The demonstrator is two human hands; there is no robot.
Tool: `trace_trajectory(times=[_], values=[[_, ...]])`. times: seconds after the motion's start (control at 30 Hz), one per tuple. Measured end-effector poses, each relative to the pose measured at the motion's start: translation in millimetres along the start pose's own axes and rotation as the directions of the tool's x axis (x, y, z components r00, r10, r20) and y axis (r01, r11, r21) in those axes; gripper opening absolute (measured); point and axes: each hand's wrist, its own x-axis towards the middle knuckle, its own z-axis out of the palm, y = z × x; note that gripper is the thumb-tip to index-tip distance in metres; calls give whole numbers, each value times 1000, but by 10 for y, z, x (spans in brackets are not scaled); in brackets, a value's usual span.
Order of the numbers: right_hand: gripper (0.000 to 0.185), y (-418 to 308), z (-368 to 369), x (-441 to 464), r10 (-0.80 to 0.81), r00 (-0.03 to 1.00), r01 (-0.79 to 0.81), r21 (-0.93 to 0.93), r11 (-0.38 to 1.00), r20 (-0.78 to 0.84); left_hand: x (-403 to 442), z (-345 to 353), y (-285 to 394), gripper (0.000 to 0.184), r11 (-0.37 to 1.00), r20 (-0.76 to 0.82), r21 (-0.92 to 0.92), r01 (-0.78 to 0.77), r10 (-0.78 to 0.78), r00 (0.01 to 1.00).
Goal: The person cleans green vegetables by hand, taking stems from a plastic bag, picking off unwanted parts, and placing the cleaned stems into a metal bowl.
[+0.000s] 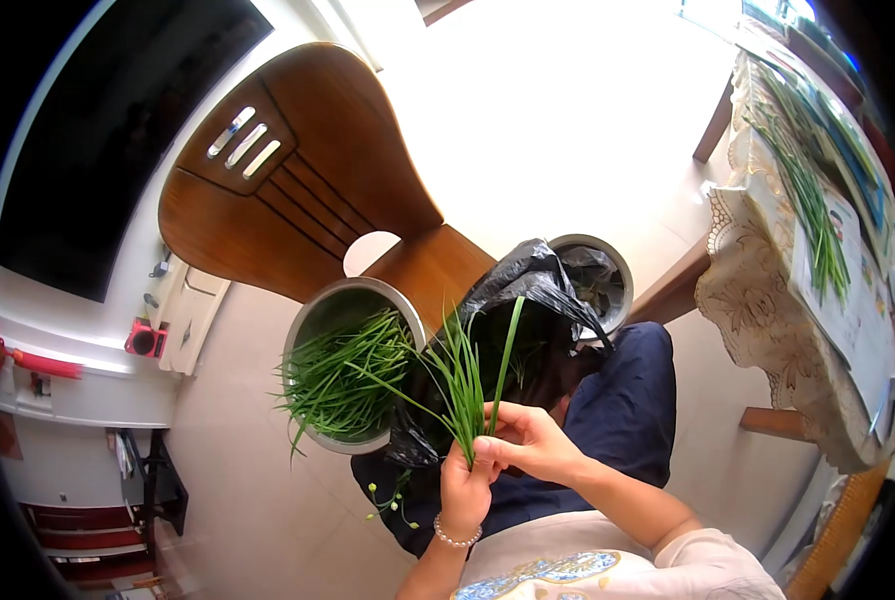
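A small bunch of green chives stands upright in my left hand, closed around its lower ends. My right hand pinches at the side of the bunch, where one wider green blade rises apart from the rest. The two hands meet at the fingertips. Just left of them, a metal bowl holds a heap of cut chives. Behind the hands a black plastic bag gapes, its inside dark. A few stems with pale buds hang beside my left wrist.
A wooden chair stands ahead, with the bowl at its seat. Another metal container, lined with dark plastic, is beyond the bag. At right, a table with a lace cloth carries papers and more long green stalks.
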Motion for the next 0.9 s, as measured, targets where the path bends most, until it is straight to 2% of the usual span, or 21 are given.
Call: trace_trajectory(times=[0.03,0.13,0.2,0.23,0.27,0.33,0.37,0.4,0.43,0.47,0.5,0.53,0.57,0.6,0.67,0.7,0.73,0.8,0.83,0.9], values=[[29,-16,0,34,-2,1000,2,0,1000,7,-18,5,69,25,998,-9,-11,61,-61,998],[25,-33,-11,153,82,995,-78,-62,995,56,-45,1,164,24,998,-12,32,60,-60,998],[22,-32,-5,205,20,1000,-20,-18,1000,3,-100,-23,205,23,999,-68,-17,44,-45,997],[23,-125,15,208,-12,999,9,68,998,42,-109,-62,206,24,999,-71,-36,22,-24,997],[23,-195,21,217,-76,997,76,8,997,7,-109,-97,214,25,999,-73,-55,-3,-1,997],[24,-200,-13,271,-148,989,149,98,984,-9,-110,-106,284,28,999,-129,-42,-7,1,992],[25,-222,-35,300,-242,967,244,14,970,-84,-99,-107,315,30,999,-180,-36,-10,3,984],[33,-242,-39,307,-274,945,282,19,959,-177,-87,-123,331,30,999,-181,-33,-10,4,983],[39,-233,-5,313,-406,849,396,-103,913,-337,-73,-145,349,30,999,-197,-19,-47,42,979],[45,-220,33,315,-532,707,477,-241,845,-466,-50,-159,365,30,996,-212,-4,-84,81,974],[49,-239,44,276,-635,622,471,-429,771,-458,-12,-142,386,25,995,-279,-12,-99,92,956],[54,-262,36,220,-730,537,437,-601,669,-422,15,-152,388,25,995,-282,-9,-102,95,955],[50,-252,10,162,-773,554,438,-681,587,-310,33,-170,376,25,995,-293,4,-104,101,951],[36,-276,12,138,-801,578,491,-718,493,-155,49,-185,360,25,994,-303,15,-105,105,947],[23,-355,87,115,-728,676,529,-764,369,117,77,-182,344,26,996,-292,-9,-84,78,953],[20,-392,132,110,-732,676,508,-773,380,84,76,-175,353,26,994,-312,60,-95,109,944],[22,-380,130,178,-763,617,531,-816,226,190,80,-151,351,26,987,-318,126,-99,135,938],[24,-368,124,218,-782,581,513,-848,136,225,80,-143,328,27,979,-335,185,-83,142,931],[24,-378,121,223,-782,581,513,-847,137,225,80,-141,316,28,977,-336,197,-78,142,931],[24,-398,122,241,-730,607,502,-864,48,312,77,-131,309,28,967,-340,241,-81,163,926]])
